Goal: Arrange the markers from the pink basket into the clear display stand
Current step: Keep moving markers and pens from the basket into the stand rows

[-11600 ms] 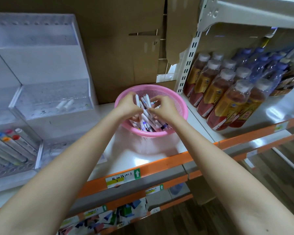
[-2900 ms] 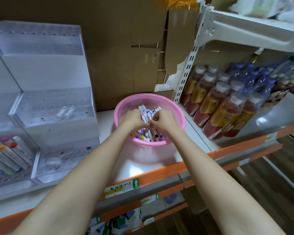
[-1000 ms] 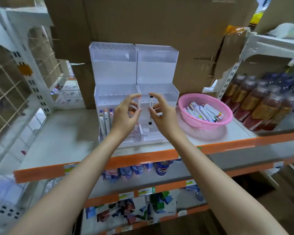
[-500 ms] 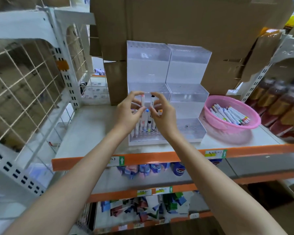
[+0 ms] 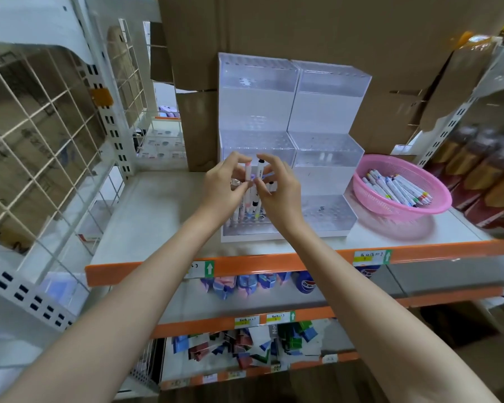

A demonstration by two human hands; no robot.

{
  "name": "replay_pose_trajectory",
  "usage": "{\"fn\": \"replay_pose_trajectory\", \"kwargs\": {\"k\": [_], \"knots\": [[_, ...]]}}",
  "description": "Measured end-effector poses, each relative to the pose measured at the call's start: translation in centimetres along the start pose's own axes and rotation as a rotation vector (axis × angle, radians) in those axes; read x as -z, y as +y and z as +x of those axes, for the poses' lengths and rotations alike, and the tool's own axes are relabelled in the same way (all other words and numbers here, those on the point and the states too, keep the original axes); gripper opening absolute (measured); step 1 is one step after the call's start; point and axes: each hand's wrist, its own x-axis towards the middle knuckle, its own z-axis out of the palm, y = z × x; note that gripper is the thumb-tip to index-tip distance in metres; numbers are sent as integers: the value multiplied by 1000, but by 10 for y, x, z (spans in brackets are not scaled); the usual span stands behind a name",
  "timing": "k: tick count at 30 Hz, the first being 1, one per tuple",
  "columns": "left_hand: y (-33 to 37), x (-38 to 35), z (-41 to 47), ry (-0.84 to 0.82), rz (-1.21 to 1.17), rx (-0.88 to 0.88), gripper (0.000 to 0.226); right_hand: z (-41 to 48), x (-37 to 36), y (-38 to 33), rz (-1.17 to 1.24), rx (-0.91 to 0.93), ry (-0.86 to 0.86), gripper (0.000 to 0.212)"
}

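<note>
Now: left hand [image 5: 221, 184] pinches pink-capped marker [image 5: 248, 172], right hand [image 5: 282, 190] pinches black-capped marker [image 5: 260, 169], both upright over clear display stand [image 5: 326, 112], front-left tier. More markers [image 5: 396, 186] lie in pink basket [image 5: 405, 212], toward the shelf's [image 5: 157, 216] right end.

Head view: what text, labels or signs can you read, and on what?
No words can be read.
White up-arrow on green: left shelf label and right shelf label.
Handwriting on both: too blurred.
Print on black-capped marker: too small.
Round red-white-blue logo, wordless: blue item on lower shelf.
</note>
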Motion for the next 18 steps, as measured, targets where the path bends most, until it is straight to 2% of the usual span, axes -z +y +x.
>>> {"fn": "replay_pose_trajectory", "kwargs": {"k": [5,13,18], "knots": [[-4,4,2,-16,76,-24,30,-1,0,4,3,0,12,35],[-2,6,-1,-30,47,14,26,2,-4,1,11,5,-21,36],[-2,3,-1,-71,94,-38,20,3,-5,2,16,10,-28,37]]}}
